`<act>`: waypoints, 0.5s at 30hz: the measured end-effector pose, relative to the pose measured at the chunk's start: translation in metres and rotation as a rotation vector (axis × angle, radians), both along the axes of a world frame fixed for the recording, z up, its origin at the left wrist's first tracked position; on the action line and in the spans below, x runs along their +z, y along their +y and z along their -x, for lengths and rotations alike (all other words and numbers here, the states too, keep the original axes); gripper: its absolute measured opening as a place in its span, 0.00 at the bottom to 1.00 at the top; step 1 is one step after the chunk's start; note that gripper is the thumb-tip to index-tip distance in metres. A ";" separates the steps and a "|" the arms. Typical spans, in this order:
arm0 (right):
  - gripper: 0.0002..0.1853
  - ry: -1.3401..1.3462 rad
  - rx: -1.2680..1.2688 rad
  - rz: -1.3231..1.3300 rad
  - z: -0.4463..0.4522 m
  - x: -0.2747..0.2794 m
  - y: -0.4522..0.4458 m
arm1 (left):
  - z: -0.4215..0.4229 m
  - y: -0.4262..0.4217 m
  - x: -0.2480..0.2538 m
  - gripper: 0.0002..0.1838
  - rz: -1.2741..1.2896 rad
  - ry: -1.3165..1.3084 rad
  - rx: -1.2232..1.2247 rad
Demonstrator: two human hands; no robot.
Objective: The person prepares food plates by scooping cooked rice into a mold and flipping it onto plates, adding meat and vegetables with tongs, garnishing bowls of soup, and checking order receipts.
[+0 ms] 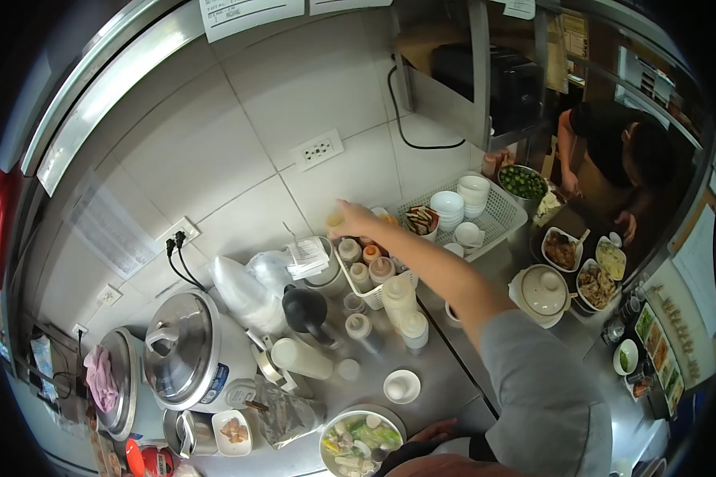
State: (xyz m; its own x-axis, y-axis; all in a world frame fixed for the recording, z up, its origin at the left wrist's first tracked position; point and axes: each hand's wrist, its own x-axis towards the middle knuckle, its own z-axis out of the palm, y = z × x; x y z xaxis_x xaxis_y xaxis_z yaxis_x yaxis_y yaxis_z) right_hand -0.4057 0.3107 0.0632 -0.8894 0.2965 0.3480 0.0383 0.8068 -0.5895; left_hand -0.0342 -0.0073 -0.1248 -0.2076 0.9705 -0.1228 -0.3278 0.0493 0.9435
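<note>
My right hand (350, 220) reaches to the back of the counter by the wall, closed around a small pale container (336, 223) above a white basket (372, 297) of squeeze bottles. Low in the view, my left hand (435, 430) shows only in part beside a bowl of soup with vegetables (363, 442); its fingers are mostly hidden. A small white dish with an egg-like item (402, 386) sits above the bowl. Several squeeze bottles (398, 302) stand between the basket and the dish.
Rice cookers (184, 350) and a white dish of meat pieces (233, 432) are at the left. A tray (497, 208) holds stacked bowls. A lidded pot (542, 289) and food bowls (562, 249) stand at the right, near another person (624, 151).
</note>
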 end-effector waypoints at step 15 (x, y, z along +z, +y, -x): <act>0.25 1.038 0.009 0.644 -0.279 0.315 0.249 | -0.033 0.015 0.089 0.14 0.244 -0.351 0.182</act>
